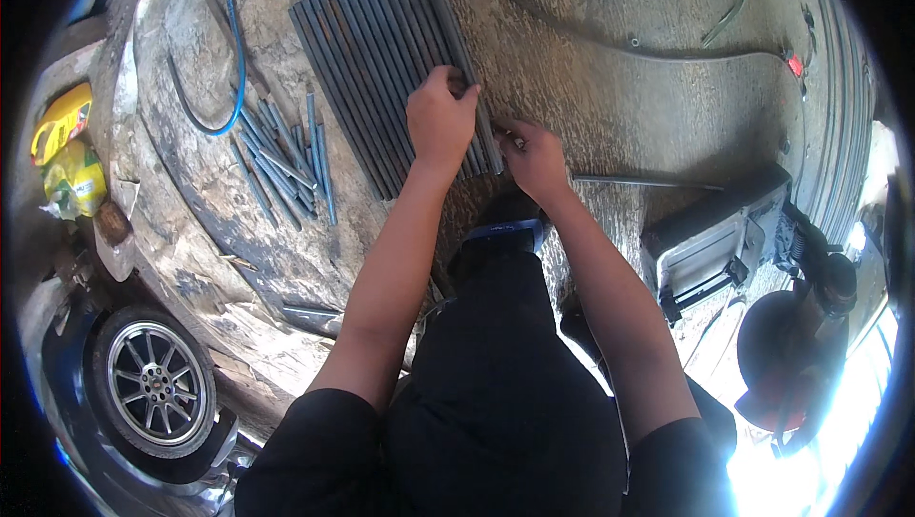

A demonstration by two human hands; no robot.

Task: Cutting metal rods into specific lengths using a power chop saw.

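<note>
A row of dark metal rods (pixel 367 69) lies side by side on the ground in front of me, with a flat metal bar (pixel 443 12) along its right edge. My left hand (pixel 441 121) is over that right edge, thumb and fingers closed together; what they pinch is hidden. Just right of the row's near end, my right hand (pixel 536 160) is closed too, its fingers curled by the end of the bar. I cannot make out what is in it. Left of the row, several short cut rods (pixel 283 160) lie in a loose pile.
A bent blue hose (pixel 238 60) lies beyond the pile. To the right are a thin rod (pixel 648 181), a cut-off saw (pixel 715 241) and a cable (pixel 667 58). A car wheel (pixel 160 385) stands at lower left, below a yellow container (pixel 63 123).
</note>
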